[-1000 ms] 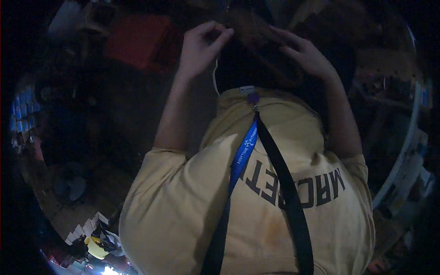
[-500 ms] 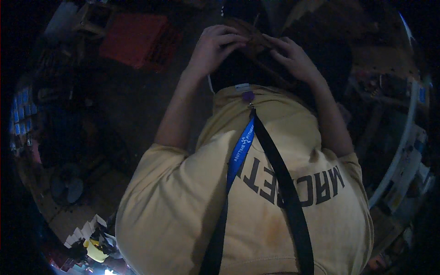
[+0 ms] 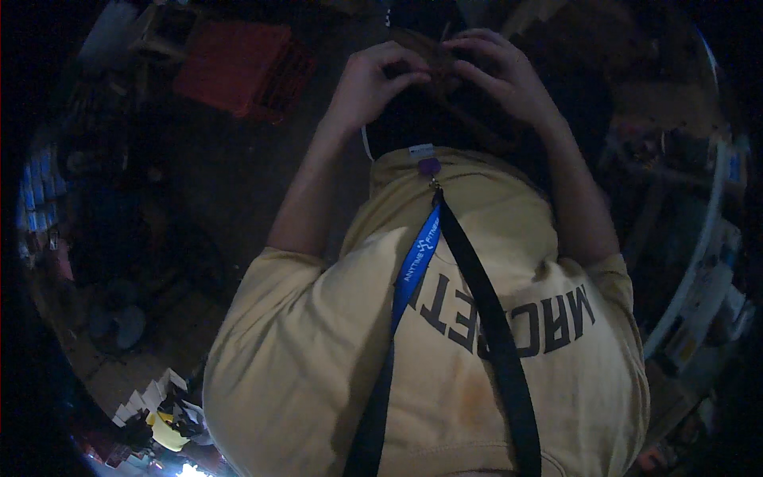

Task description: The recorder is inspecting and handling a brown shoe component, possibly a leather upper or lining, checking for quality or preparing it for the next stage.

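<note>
A brown, strip-like piece (image 3: pixel 435 57), perhaps leather, lies over my dark-clothed lap; the dim light hides its exact kind. My left hand (image 3: pixel 373 83) pinches its left side, thumb and fingertips curled together. From the right, my right hand (image 3: pixel 509 79) bends over the same piece, its fingertips gathered at the far edge and the thumb nearer to me. A thin end (image 3: pixel 446 32) sticks up near those fingertips. Part of the strip trails toward the lower right, beneath my right hand, and fades into shadow.
A red plastic crate (image 3: pixel 232 70) stands on the dark floor at the far left. A blue and black lanyard (image 3: pixel 421 246) hangs over my yellow shirt. Shelving with blue items (image 3: pixel 40 191) is at the left rim, and a pale curved edge (image 3: pixel 703 238) runs along the right.
My right hand has shifted a little farther away and toward the left, its fingers now higher over the brown strip. My left hand stays nearly where it was, still pinching.
</note>
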Demonstrator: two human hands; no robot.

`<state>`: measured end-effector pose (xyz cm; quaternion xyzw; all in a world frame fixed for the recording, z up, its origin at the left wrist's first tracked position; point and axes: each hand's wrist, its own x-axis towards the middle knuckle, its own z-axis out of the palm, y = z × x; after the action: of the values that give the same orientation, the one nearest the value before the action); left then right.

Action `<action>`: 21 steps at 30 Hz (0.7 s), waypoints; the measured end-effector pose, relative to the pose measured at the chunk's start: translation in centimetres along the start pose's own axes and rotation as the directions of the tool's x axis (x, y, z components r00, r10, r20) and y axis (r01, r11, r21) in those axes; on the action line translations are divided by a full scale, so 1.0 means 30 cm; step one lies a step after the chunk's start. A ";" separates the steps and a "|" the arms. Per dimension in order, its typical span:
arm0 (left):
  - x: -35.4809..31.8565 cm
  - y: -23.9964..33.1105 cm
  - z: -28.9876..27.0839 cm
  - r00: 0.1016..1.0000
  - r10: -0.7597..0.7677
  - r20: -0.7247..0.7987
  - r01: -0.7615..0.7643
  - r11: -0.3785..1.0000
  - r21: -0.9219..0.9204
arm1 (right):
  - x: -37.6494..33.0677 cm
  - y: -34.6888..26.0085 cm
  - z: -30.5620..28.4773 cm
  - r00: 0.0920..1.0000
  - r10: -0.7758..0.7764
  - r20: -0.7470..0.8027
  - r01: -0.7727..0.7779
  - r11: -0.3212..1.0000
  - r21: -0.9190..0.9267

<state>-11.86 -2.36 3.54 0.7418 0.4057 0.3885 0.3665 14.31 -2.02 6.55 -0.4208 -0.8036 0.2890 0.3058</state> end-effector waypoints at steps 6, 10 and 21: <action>0.033 0.032 -0.064 0.983 -0.155 0.099 0.178 0.936 -0.304 | 0.075 0.022 0.065 0.981 -0.178 0.083 0.181 0.983 -0.026; 0.050 0.057 -0.127 0.961 -0.232 0.149 0.276 0.793 -0.543 | 0.104 0.004 0.066 0.988 -0.086 0.131 0.073 0.992 0.102; 0.117 0.255 -0.245 0.974 -0.212 0.076 0.198 0.968 0.156 | 0.114 -0.010 0.031 0.993 0.034 0.110 -0.033 0.999 -0.017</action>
<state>-14.55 -0.65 14.26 0.7380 0.4904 0.2829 0.3673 11.90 0.58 7.01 -0.4202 -0.8143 0.3106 0.2530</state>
